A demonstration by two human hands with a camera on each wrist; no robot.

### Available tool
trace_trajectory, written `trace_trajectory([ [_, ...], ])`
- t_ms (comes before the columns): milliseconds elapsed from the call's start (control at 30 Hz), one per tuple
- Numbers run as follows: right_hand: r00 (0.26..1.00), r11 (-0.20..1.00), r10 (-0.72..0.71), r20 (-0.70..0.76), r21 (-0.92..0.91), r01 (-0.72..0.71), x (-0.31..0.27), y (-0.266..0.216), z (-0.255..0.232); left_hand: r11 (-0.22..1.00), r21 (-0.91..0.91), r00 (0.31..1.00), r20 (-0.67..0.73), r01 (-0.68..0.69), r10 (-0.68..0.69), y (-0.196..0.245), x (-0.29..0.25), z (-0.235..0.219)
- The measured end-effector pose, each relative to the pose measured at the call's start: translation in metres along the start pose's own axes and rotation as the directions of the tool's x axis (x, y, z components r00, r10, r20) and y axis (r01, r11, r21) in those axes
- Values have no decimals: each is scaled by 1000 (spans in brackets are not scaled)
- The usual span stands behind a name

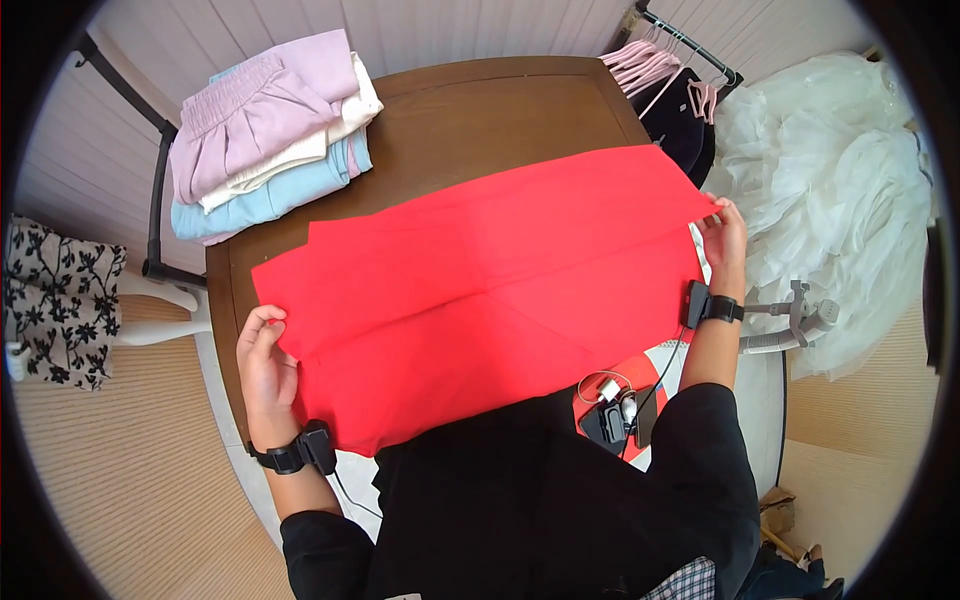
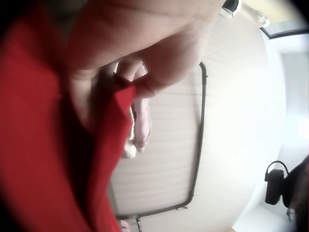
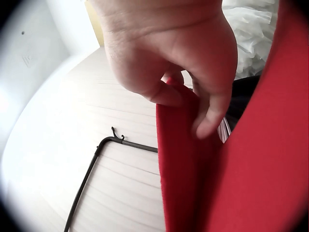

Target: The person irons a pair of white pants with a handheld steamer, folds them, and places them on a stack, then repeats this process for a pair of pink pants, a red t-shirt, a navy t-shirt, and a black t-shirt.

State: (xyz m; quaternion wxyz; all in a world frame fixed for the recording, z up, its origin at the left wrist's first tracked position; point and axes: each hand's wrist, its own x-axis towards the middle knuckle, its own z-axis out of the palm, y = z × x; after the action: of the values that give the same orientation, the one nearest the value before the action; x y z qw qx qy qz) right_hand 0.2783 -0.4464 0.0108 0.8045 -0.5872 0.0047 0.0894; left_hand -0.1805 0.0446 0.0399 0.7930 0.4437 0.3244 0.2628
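Note:
A wide red garment point(image 1: 470, 290) stretches between my two hands, with a crease running along its length. My left hand point(image 1: 268, 372) pinches its left edge; in the left wrist view the thumb and fingers close on a red fold point(image 2: 110, 140). At the far right corner, my right hand point(image 1: 728, 245) pinches the cloth between thumb and fingers, and the right wrist view shows the held edge point(image 3: 181, 159) hanging down from them. The garment's near edge lies against the black shirt, and its middle overlaps the brown table point(image 1: 480, 110).
Folded lilac, cream and light blue clothes point(image 1: 265, 130) are stacked at the table's back left. Pink hangers point(image 1: 645, 65) hang on a black rack at the back right, beside a white tulle dress point(image 1: 830, 190). Near my lap lie small devices with cables point(image 1: 615, 415).

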Motion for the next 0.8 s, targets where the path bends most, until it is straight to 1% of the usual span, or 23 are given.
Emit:
trace_trajectory([
  [33,999,999,-52,-8,7,52,-3,0,-3,1000,-2,1000,-5,1,-1,-4,1,-5],
  [67,994,994,-105,-11,15,105,-4,0,-4,999,44,1000,-2,6,-6,-9,5,-11],
  [100,995,995,-101,-2,16,101,-3,0,-6,996,92,1000,-1,10,-10,-10,7,-16],
  [133,1000,999,-25,7,-31,25,0,2,-13,996,92,1000,-12,7,-6,-10,7,-13],
  [167,998,996,55,18,-78,-53,3,4,-16,984,178,1000,-29,11,-6,-9,6,-6],
  [200,996,995,75,39,-73,-72,4,8,-20,964,266,998,-58,21,-6,-6,3,-3],
  [233,988,955,123,-93,-260,-143,1,8,-22,962,273,996,-91,20,5,-1,0,-2],
  [267,967,874,134,-218,-434,-219,3,7,-20,911,412,993,-117,23,28,5,0,-1],
  [300,971,800,87,-222,-566,-201,5,5,-22,841,539,989,-140,36,48,11,2,-3],
  [333,975,706,28,-220,-686,-175,7,1,-22,845,534,984,-166,37,62,15,11,-15],
  [367,980,704,35,-194,-691,-162,7,-2,-15,725,688,971,-180,8,160,16,24,-33],
  [400,1000,646,-21,-23,-763,-4,3,-5,-6,574,819,952,-172,-3,251,17,37,-48],
  [433,987,578,-65,149,-801,159,0,-10,3,606,792,956,-118,-73,270,21,50,-53],
  [467,985,579,-61,164,-798,168,-8,-12,23,635,759,955,-64,-143,290,23,64,-58],
  [500,936,481,-19,351,-818,316,-25,-12,53,491,828,922,75,-269,380,17,82,-69],
  [533,854,384,40,519,-797,466,-43,-12,82,477,839,946,126,-263,300,23,86,-58],
  [567,847,385,38,530,-790,477,-60,-13,111,458,851,962,177,-256,209,27,95,-53],
  [600,774,271,111,623,-768,580,-78,-13,140,439,863,968,222,-250,115,32,103,-51],
  [633,693,160,196,694,-720,675,-89,-10,158,440,864,969,213,-245,122,35,109,-49],
  [667,686,162,198,700,-714,681,-94,-5,166,450,857,967,242,-250,78,36,113,-48],
  [700,677,113,266,686,-720,685,-96,3,171,462,849,962,271,-256,35,36,115,-48],
  [733,667,62,332,667,-721,690,-95,9,175,466,848,963,266,-254,40,37,115,-46],
  [800,674,64,337,657,-730,680,-92,14,181,604,775,983,160,-183,92,40,112,-45],
])
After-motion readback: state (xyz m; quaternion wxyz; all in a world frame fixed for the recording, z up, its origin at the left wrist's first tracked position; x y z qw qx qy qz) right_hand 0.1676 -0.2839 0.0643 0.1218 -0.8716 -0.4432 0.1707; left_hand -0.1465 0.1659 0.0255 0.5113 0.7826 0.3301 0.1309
